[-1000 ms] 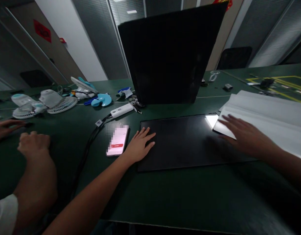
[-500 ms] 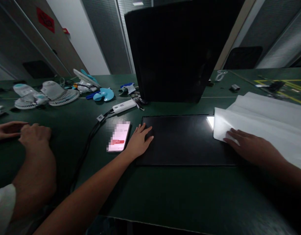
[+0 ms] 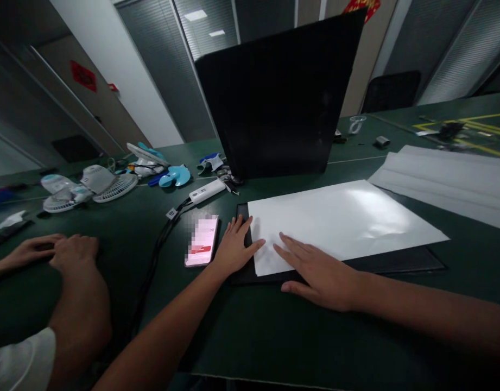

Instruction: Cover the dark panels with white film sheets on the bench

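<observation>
On a smooth dark-green counter [image 3: 253,342], the left hand [image 3: 234,248] and right hand [image 3: 321,277] hold their fingers flat and parted, gripping nothing, at the left end of a glossy white sheet [image 3: 339,217]. It seems mostly laid over a flat, rectangular black pad [image 3: 404,262], though dark strips along the left and near edges are uncovered; farther right lie more white sheets [image 3: 449,179], thin and gently creased

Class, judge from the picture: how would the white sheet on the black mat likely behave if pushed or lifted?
The sheet looks thin and rippled, so it is probably light and floppy. Its gloss suggests it may slide easily over the mat. Jutting past the mat at right, it could bend there.
</observation>
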### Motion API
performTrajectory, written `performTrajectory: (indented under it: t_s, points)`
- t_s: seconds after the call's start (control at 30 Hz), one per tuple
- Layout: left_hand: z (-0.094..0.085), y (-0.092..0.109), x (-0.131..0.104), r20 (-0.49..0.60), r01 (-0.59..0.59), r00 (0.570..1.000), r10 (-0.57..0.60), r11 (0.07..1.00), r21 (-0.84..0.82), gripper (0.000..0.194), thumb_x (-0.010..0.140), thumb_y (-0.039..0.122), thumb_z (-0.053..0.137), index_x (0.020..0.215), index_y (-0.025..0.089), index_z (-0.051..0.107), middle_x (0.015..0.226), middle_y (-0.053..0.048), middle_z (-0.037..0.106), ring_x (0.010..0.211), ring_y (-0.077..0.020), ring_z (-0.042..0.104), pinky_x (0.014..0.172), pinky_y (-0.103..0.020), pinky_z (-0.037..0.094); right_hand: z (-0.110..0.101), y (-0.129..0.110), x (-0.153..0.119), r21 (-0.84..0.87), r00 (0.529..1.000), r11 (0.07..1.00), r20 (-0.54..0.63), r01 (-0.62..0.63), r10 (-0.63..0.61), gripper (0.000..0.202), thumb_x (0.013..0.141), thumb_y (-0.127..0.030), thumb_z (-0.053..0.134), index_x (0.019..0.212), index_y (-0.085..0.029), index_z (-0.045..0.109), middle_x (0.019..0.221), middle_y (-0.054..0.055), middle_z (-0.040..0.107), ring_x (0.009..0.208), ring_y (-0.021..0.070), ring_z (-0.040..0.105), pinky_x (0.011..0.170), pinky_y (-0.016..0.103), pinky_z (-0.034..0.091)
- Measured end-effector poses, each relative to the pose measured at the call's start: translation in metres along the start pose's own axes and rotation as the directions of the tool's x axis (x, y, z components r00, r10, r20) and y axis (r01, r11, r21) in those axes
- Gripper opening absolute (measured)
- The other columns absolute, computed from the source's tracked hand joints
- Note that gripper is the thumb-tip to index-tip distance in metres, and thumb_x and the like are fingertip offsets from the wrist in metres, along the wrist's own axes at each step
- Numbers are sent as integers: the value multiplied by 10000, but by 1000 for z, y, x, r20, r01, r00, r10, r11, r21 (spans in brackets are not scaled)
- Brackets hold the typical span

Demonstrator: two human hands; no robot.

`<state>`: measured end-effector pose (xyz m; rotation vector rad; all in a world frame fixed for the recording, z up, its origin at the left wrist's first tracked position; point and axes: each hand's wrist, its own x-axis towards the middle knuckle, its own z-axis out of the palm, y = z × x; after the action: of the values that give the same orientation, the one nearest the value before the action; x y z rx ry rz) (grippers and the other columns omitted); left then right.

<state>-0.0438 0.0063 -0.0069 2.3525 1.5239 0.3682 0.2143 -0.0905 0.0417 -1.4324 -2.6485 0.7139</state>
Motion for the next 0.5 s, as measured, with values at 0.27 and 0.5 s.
performTrajectory:
  t_s: [0.27, 0.5]
  points:
    - [-6, 2, -1, 43, -56, 998, 55, 998, 18, 652, 927, 115, 510, 1559, 274, 495, 1756, -65, 133, 1618, -353, 104, 1315, -570, 167, -40, 117, -12, -134, 860, 918, -421, -372, 287, 846, 955, -801, 288, 1676, -365, 218, 1699, -11, 221, 1511, 245, 366, 1237, 452, 378]
    - [-6, 5, -1, 20, -14, 1000, 14, 1000, 18, 471, 996, 237, 539, 1463, 197, 584, 1723, -157, 242, 1605, -369, 175, 1311, -569, 175, -67, 342, -110, -96, 462, 601, -738, -794, 492, 1129, 919, -826, 207, 1616, 61, 240, 1550, 360, 324, 1487, 405, 288, 1127, 584, 302]
